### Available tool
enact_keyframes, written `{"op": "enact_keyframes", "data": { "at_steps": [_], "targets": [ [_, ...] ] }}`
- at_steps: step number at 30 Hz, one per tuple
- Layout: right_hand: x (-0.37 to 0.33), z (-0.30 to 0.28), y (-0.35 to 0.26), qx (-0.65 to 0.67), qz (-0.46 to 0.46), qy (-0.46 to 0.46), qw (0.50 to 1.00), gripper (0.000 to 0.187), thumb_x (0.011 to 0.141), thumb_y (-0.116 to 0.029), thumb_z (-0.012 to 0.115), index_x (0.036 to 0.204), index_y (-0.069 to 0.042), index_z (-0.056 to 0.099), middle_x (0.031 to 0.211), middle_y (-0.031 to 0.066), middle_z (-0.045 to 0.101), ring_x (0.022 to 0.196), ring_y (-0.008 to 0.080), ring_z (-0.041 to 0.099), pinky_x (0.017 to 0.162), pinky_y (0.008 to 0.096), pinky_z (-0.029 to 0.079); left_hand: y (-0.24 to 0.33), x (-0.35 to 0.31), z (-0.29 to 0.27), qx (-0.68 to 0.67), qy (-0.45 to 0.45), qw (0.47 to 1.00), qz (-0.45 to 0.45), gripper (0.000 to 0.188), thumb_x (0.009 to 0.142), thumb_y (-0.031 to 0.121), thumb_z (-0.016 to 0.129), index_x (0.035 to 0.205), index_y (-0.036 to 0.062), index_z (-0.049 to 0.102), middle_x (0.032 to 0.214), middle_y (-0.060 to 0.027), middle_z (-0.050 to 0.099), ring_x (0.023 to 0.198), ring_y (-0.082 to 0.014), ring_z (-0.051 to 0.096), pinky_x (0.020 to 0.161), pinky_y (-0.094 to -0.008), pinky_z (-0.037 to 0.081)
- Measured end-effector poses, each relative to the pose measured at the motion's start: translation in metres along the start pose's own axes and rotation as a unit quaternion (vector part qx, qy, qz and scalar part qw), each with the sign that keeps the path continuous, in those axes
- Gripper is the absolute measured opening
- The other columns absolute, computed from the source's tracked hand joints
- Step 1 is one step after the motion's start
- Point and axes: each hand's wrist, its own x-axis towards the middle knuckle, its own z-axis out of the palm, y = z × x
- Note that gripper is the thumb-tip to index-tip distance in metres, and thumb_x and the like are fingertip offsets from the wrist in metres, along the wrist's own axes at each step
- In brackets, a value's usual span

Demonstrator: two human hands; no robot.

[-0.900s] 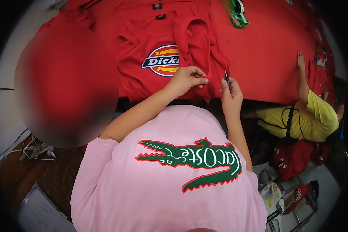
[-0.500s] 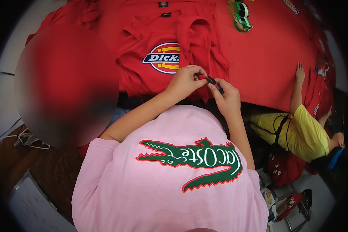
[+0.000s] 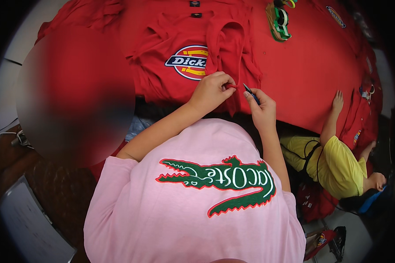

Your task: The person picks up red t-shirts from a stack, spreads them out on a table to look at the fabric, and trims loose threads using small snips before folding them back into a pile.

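A red sleeveless shirt (image 3: 160, 61) with a round blue, white and yellow patch lies spread in front of me. My left hand (image 3: 213, 91) pinches a narrow red edge of its cloth between thumb and fingers. Just right of it, my right hand (image 3: 263, 107) is closed round thread snips (image 3: 251, 94) with a blue body and a dark pointed tip. The tip points up and left, a small gap away from the pinched cloth. My fingers hide much of the snips.
Red cloth (image 3: 303, 65) covers the table. A green tape dispenser (image 3: 280, 24) stands at the back, with yellow-handled scissors (image 3: 289, 3) behind it. A person in a yellow shirt (image 3: 340, 168) is at the right, one hand (image 3: 338, 101) on the table. A blurred disc hides the left.
The snips have drawn back to the right from the pinched cloth with my right hand. My left hand keeps its pinch. The view has shifted slightly.
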Motion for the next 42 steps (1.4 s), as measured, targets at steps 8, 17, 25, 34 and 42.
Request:
{"op": "enact_keyframes", "data": {
  "at_steps": [8, 17, 25, 34, 42],
  "targets": [
    [0.000, -0.001, -0.009, -0.037, -0.014, -0.050, 0.998, 0.021, 0.094, -0.021, 0.073, 0.103, -0.003, 0.074, 0.065, 0.0090, 0.057, 0.057, 0.0141, 0.050, 0.055, 0.0320, 0.042, 0.003, -0.002, 0.007, 0.013, 0.016, 1.000, 0.009, 0.015, 0.082, 0.005, 0.077, 0.094, -0.0007, 0.072, 0.083, -0.0087, 0.065, 0.066, -0.0146, 0.062, 0.062, -0.0287, 0.052],
    [0.064, -0.032, 0.070, -0.263, 0.015, 0.073, 0.962, 0.040, 0.100, -0.039, 0.063, 0.117, -0.003, 0.069, 0.094, 0.0217, 0.071, 0.086, 0.0380, 0.070, 0.074, 0.0464, 0.053, -0.013, 0.000, -0.011, 0.054, -0.018, 0.996, 0.074, 0.045, 0.083, 0.006, 0.075, 0.128, 0.0099, 0.066, 0.146, -0.0124, 0.053, 0.130, -0.0343, 0.056, 0.107, -0.0419, 0.048],
    [0.087, -0.079, 0.155, -0.397, -0.005, 0.176, 0.901, 0.038, 0.096, -0.035, 0.069, 0.118, -0.004, 0.066, 0.112, 0.0171, 0.066, 0.103, 0.0394, 0.063, 0.086, 0.0480, 0.051, -0.099, -0.027, -0.133, 0.178, 0.242, 0.953, 0.046, 0.022, 0.090, 0.009, 0.069, 0.112, 0.0040, 0.070, 0.116, -0.0152, 0.067, 0.113, -0.0335, 0.063, 0.098, -0.0408, 0.049],
    [0.078, 0.004, 0.062, -0.136, -0.106, 0.079, 0.982, 0.037, 0.087, -0.027, 0.080, 0.112, -0.002, 0.067, 0.106, 0.0136, 0.064, 0.093, 0.0299, 0.060, 0.084, 0.0419, 0.049, -0.202, -0.054, -0.221, 0.007, 0.296, 0.946, -0.134, 0.038, 0.086, 0.012, 0.076, 0.122, 0.0039, 0.065, 0.113, -0.0143, 0.068, 0.102, -0.0246, 0.067, 0.091, -0.0379, 0.054],
    [0.084, 0.044, 0.023, -0.240, -0.061, -0.142, 0.958, 0.033, 0.075, -0.023, 0.085, 0.089, 0.002, 0.069, 0.102, 0.0158, 0.062, 0.097, 0.0339, 0.061, 0.086, 0.0420, 0.049, -0.203, -0.034, -0.227, 0.128, 0.179, 0.961, -0.170, 0.049, 0.077, 0.022, 0.086, 0.120, 0.0103, 0.066, 0.112, -0.0112, 0.058, 0.096, -0.0227, 0.060, 0.086, -0.0373, 0.053]
  ]
}}
